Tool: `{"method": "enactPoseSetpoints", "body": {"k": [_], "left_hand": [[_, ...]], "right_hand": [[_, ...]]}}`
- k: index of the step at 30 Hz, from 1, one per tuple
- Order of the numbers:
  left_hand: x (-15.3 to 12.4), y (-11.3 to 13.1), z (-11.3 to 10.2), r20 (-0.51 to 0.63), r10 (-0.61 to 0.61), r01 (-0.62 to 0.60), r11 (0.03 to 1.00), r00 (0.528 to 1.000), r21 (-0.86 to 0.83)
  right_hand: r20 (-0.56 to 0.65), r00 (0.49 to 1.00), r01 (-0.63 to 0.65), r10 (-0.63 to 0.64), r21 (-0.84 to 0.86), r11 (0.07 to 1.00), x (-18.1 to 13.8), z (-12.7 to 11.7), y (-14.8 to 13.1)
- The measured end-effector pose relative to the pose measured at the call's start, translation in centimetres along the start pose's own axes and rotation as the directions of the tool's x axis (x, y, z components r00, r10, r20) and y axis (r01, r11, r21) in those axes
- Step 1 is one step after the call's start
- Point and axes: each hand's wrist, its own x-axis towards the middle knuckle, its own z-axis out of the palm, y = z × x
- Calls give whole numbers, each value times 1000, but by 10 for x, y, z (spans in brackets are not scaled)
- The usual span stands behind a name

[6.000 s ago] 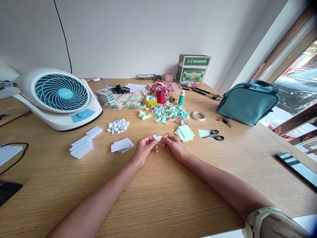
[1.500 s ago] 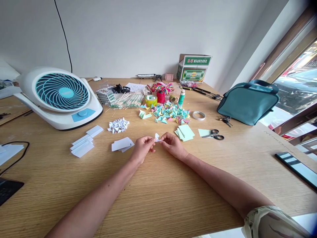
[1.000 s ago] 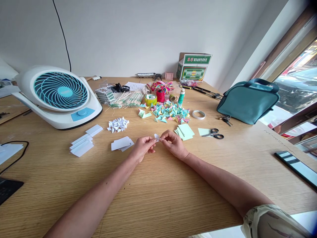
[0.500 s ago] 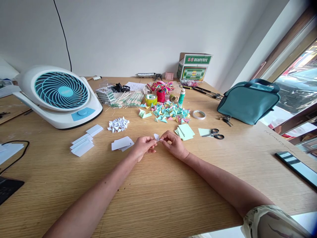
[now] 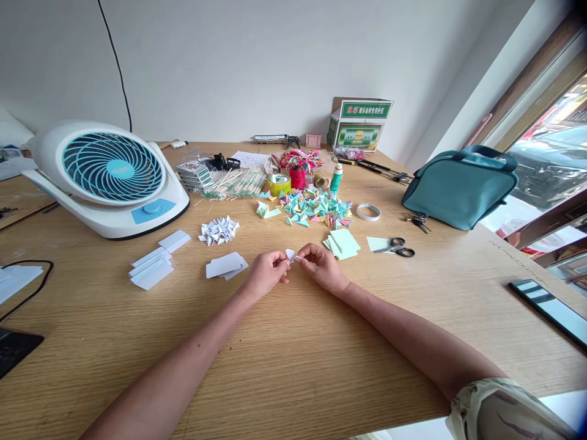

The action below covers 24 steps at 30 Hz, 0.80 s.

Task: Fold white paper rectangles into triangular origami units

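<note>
A small folded piece of white paper (image 5: pixel 290 253) is pinched between my two hands above the table. My left hand (image 5: pixel 268 271) grips its left side with thumb and fingers, and my right hand (image 5: pixel 321 267) pinches the right side. The fingers hide much of the paper. Left of my hands lie flat white paper slips (image 5: pixel 224 265). Behind them is a heap of folded white paper pieces (image 5: pixel 219 230). A stack of pale green paper (image 5: pixel 343 244) lies just beyond my right hand, with a large pile of coloured folded pieces (image 5: pixel 316 208) further back.
A white fan (image 5: pixel 114 171) stands at the left near more white paper strips (image 5: pixel 153 267). To the right are black-handled scissors (image 5: pixel 398 245), a tape roll (image 5: pixel 368 212), keys (image 5: pixel 419 222), a teal bag (image 5: pixel 460 188) and a phone (image 5: pixel 550 310). A glue bottle (image 5: pixel 336 180) stands behind the coloured pile.
Both hands stay in nearly the same place, still holding the white paper. The fingers of my left hand have curled in slightly, and the paper's tip has shifted a little.
</note>
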Motion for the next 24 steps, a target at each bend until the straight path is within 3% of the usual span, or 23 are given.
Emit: {"method": "enactPoseSetpoints", "body": {"k": [5, 14, 24], "left_hand": [[-3, 3, 3, -34, 32, -30, 998, 999, 51], [-2, -2, 3, -30, 27, -25, 998, 999, 54], [-3, 7, 1, 8, -149, 147, 967, 989, -208]], "right_hand": [[-31, 999, -34, 37, 104, 994, 2, 2, 1], [-31, 990, -137, 141, 98, 986, 5, 2, 0], [37, 991, -132, 128, 161, 978, 4, 2, -6]]}}
